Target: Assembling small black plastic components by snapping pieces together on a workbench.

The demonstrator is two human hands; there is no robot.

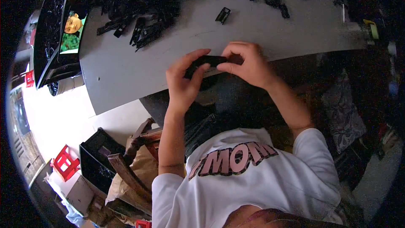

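Note:
Between my two hands, over the near edge of the grey table, is a long black plastic part (215,61). The fingers and thumb of my left hand (185,71) curl round its left end. At its right end my right hand (244,61) pinches it between thumb and fingers. The part's exact kind cannot be made out; it is dark and partly covered by my fingers. Farther off on the table lies a single small black rectangular plastic piece (222,15), apart from the others.
A heap of black plastic parts (156,17) spreads over the back of the grey table (122,74). A lit screen (72,33) stands at the left. Lower left are a black crate (99,156), a red plastic stool (65,163) and a wooden chair (126,173).

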